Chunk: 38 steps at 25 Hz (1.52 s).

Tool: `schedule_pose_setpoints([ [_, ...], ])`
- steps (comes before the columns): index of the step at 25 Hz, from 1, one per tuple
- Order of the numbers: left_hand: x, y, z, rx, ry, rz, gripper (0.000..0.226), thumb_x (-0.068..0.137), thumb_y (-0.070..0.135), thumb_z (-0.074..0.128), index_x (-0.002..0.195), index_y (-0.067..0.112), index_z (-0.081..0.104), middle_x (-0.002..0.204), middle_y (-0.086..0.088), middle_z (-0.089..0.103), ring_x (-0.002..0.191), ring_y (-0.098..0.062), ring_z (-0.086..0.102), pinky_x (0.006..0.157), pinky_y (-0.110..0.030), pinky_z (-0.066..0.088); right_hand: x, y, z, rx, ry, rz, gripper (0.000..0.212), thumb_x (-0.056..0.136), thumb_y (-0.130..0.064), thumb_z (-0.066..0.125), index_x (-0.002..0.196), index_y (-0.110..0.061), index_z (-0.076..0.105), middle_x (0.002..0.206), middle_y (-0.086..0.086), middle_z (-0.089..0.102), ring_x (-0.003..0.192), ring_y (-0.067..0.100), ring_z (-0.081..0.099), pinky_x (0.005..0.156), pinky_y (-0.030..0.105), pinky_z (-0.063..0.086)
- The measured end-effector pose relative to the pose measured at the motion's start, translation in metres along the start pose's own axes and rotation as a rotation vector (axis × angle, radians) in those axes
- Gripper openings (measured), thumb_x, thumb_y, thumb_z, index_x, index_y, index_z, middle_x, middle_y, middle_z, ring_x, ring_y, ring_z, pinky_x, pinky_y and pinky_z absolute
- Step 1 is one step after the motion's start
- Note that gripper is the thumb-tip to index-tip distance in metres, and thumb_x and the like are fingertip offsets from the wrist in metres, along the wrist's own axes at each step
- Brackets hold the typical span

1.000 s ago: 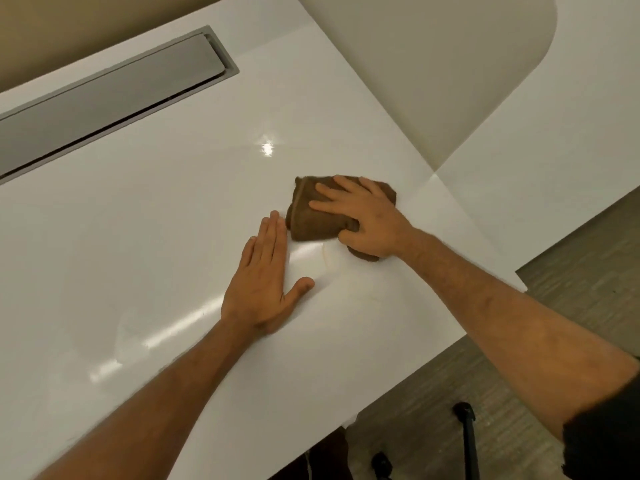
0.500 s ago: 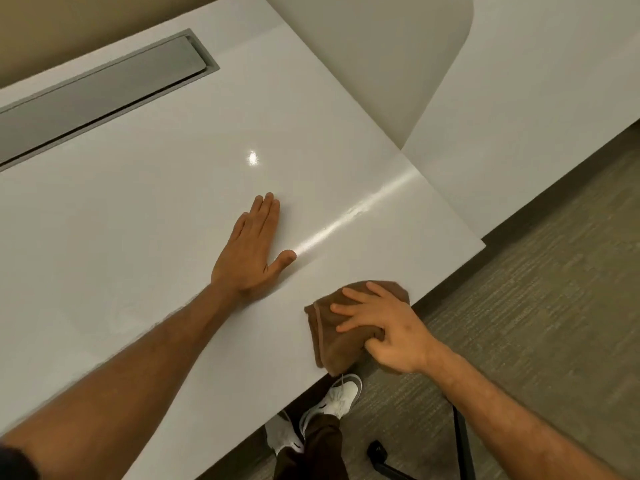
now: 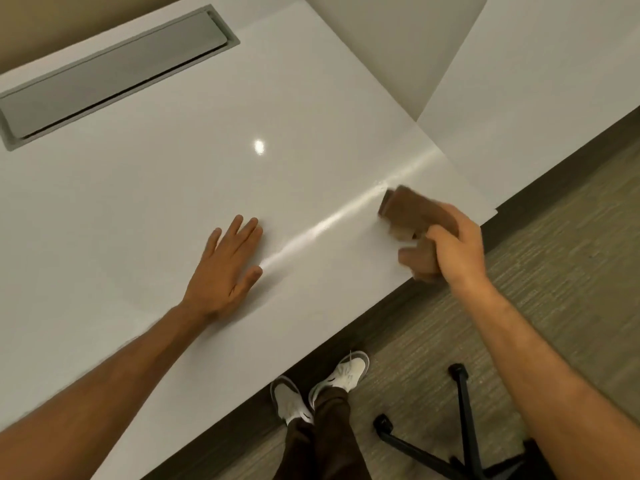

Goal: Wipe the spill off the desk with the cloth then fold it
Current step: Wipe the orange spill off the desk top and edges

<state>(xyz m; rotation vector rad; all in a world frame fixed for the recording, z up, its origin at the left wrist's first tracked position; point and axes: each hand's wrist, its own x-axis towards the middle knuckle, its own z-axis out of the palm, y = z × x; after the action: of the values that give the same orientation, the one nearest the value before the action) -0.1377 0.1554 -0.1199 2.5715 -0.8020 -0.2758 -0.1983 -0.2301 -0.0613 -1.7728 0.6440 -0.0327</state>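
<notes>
wiping appears underway and folding not yet done: right hand grasps the bunched brown cloth at the near right edge of the white desk, left hand lies flat, fingers straight, no spill clearly visible.

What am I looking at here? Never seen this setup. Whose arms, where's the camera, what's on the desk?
There is no robot: a person wears a wide-angle camera on the head, looking down at their own arms. The left hand lies flat, fingers straight, on the glossy white desk. The right hand grips a bunched brown cloth near the desk's front edge; it is motion-blurred. A grey recessed hatch sits at the far left. Below the edge you see the person's white shoes and a black chair base on the floor.
</notes>
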Motion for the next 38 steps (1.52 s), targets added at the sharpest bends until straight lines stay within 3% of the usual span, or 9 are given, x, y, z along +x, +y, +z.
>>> schedule_pose_setpoints([
  [2,-0.017,-0.007,0.000,-0.016,0.002,-0.061,0.086,0.103,0.068,0.007,0.164,0.009,0.024,0.173,-0.002,0.016,0.162,-0.021,0.004,0.130,-0.041,-0.005,0.016,0.005,0.028,-0.626,-0.027,-0.061,0.064,0.091,-0.016,0.055,0.152,-0.027,0.040,0.154,0.004,0.046,0.140,0.027,0.041,0.116,0.046,0.036],
  [4,-0.025,-0.010,0.002,-0.064,-0.004,-0.078,0.087,0.103,0.068,0.006,0.164,0.008,0.020,0.174,0.000,0.012,0.162,-0.018,0.000,0.130,-0.038,-0.006,0.017,0.012,0.064,-0.979,-0.043,-0.207,0.074,0.093,-0.025,0.057,0.159,-0.020,0.024,0.164,0.016,0.025,0.149,0.039,0.023,0.121,0.055,0.020],
  [10,-0.025,-0.013,0.008,-0.220,0.069,-0.088,0.085,0.104,0.068,0.014,0.166,0.009,0.009,0.175,-0.003,0.005,0.162,-0.013,-0.001,0.131,-0.033,0.001,-0.014,0.009,0.162,-0.904,-0.202,-0.499,0.069,0.092,-0.033,0.059,0.156,-0.025,0.035,0.163,0.013,0.032,0.149,0.040,0.027,0.122,0.055,0.018],
  [16,-0.025,-0.020,0.013,-0.262,0.111,-0.087,0.086,0.104,0.068,0.019,0.166,0.010,0.007,0.176,-0.005,0.007,0.163,-0.018,0.005,0.131,-0.046,0.011,-0.054,0.007,0.200,-0.806,-0.653,-0.867,0.056,0.085,-0.023,0.063,0.139,-0.033,0.056,0.153,-0.001,0.049,0.146,0.030,0.035,0.122,0.046,0.015],
  [22,-0.030,-0.016,0.005,-0.147,0.044,-0.115,0.092,0.100,0.075,0.013,0.167,0.013,0.002,0.176,-0.001,-0.002,0.162,-0.013,-0.007,0.131,-0.042,-0.005,-0.108,0.030,0.155,-0.662,-0.935,-0.674,0.043,0.075,-0.017,0.063,0.111,-0.037,0.073,0.140,-0.015,0.061,0.145,0.011,0.035,0.125,0.034,0.008],
  [26,-0.068,-0.026,-0.004,-0.068,0.105,-0.198,0.092,0.100,0.075,0.016,0.166,0.016,-0.004,0.176,0.001,-0.008,0.162,-0.015,-0.011,0.129,-0.034,-0.012,-0.116,0.026,0.112,-0.379,-0.736,-0.325,0.043,0.076,-0.007,0.063,0.101,-0.040,0.075,0.120,-0.023,0.070,0.126,-0.006,0.052,0.117,0.028,0.034],
  [31,-0.141,-0.066,-0.024,0.006,0.135,-0.351,0.093,0.099,0.076,0.016,0.166,0.015,-0.001,0.176,0.001,-0.006,0.162,-0.014,-0.010,0.129,-0.035,-0.012,-0.074,-0.008,0.109,0.060,-0.102,-0.158,0.049,0.087,-0.007,0.056,0.116,-0.045,0.070,0.114,-0.018,0.072,0.109,0.003,0.067,0.097,0.028,0.056],
  [35,-0.167,-0.076,-0.028,-0.035,0.139,-0.479,0.098,0.096,0.080,0.013,0.166,0.014,-0.004,0.175,0.001,-0.009,0.161,-0.012,-0.013,0.129,-0.035,-0.012,-0.037,-0.005,0.165,-0.624,0.075,-0.141,0.052,0.102,-0.024,0.051,0.153,-0.022,0.040,0.159,0.008,0.039,0.148,0.031,0.031,0.124,0.055,0.014],
  [38,-0.170,-0.078,-0.021,0.006,0.107,-0.500,0.098,0.095,0.079,0.012,0.165,0.013,-0.008,0.175,0.001,-0.014,0.160,-0.011,-0.016,0.129,-0.033,-0.010,-0.031,-0.007,0.206,-0.883,0.041,-0.253,0.062,0.102,-0.037,0.047,0.159,-0.020,0.027,0.167,0.013,0.022,0.153,0.037,0.017,0.123,0.058,0.009],
])
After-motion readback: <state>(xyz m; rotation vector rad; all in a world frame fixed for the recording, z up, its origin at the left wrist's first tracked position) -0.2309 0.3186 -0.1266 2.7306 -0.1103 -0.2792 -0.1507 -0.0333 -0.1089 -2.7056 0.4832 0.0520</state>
